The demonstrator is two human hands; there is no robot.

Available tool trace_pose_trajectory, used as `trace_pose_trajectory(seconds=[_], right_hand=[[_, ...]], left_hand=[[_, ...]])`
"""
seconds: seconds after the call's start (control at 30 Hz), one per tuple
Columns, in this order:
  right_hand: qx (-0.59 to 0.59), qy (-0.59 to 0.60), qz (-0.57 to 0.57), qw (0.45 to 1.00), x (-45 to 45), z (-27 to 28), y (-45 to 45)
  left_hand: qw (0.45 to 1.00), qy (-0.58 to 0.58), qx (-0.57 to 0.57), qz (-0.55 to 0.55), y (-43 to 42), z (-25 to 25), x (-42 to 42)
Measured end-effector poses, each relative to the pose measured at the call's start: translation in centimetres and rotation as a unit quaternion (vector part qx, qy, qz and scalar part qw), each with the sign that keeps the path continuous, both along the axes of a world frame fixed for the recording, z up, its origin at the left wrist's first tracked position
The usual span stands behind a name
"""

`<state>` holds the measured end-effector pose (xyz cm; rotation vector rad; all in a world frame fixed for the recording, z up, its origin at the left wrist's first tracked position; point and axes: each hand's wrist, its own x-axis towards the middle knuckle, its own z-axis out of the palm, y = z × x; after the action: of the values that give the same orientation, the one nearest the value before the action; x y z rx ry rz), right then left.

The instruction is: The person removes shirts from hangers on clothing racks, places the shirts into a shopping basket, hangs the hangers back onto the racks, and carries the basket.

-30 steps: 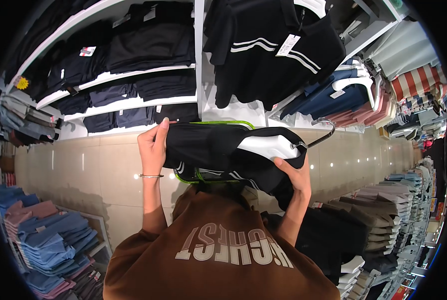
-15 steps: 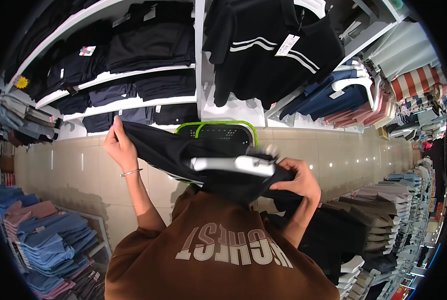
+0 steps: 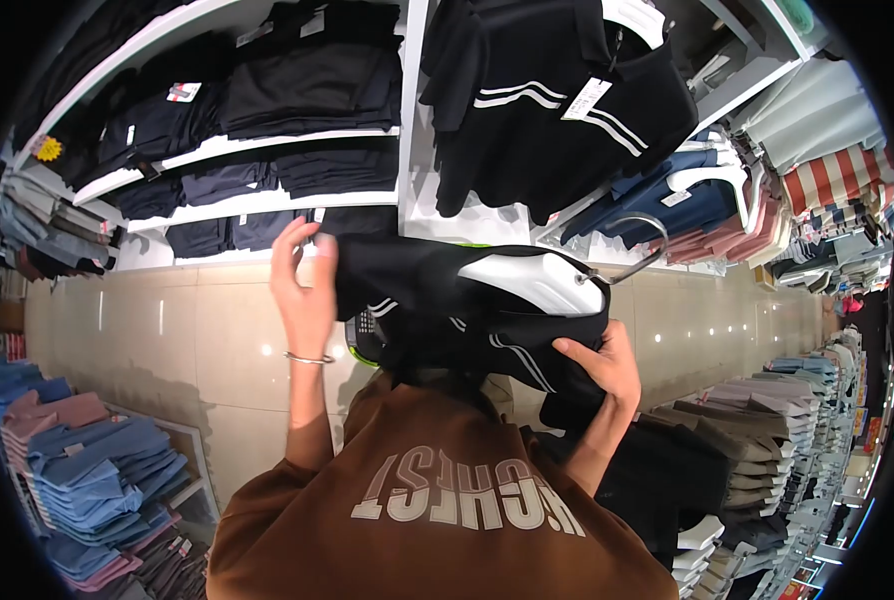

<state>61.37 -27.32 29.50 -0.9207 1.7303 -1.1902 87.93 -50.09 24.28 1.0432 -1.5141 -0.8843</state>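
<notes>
A black shirt with white double stripes is held up in front of my chest. A white hanger lies in its neck opening, its metal hook pointing right. My right hand grips the shirt's right side, thumb on top of the cloth. At the shirt's left edge, my left hand is raised with thumb and fingers apart, slightly blurred. Its thumb is beside the cloth; whether they touch is unclear. Behind the shirt, a black basket with a green rim is mostly hidden.
Shelves of folded dark clothes stand ahead on the left. Another striped black shirt hangs ahead, with navy shirts beside it. Folded jeans are stacked at lower left. Hanging trousers line the lower right. The floor is tiled.
My left hand has moved right and its pinch on the cloth has opened. The shirt has turned, showing its stripes, and the hanger's hook now points right. My right hand still holds the shirt.
</notes>
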Motion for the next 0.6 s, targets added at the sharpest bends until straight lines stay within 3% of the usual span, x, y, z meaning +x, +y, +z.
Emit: trace_pose_trajectory(seconds=[0.13,0.23,0.37,0.5,0.6], right_hand=[[0.024,0.010,-0.007,1.000,1.4,-0.3,-1.1],[0.013,0.048,0.018,0.999,2.2,-0.4,-1.7],[-0.008,0.041,0.001,0.999,2.0,-1.1,-1.1],[0.012,0.010,-0.019,1.000,1.2,-0.7,0.0],[0.009,0.025,0.012,1.000,0.9,-0.5,0.3]], left_hand=[[0.965,-0.228,-0.120,-0.041,4.0,2.0,-3.5],[0.951,-0.303,-0.063,-0.030,5.8,0.7,-6.4],[0.976,-0.199,-0.085,0.040,3.2,-2.9,-6.4],[0.983,-0.166,-0.055,-0.055,0.6,-4.4,-4.4],[0.981,-0.019,0.088,-0.171,-0.4,-5.3,-3.9]])
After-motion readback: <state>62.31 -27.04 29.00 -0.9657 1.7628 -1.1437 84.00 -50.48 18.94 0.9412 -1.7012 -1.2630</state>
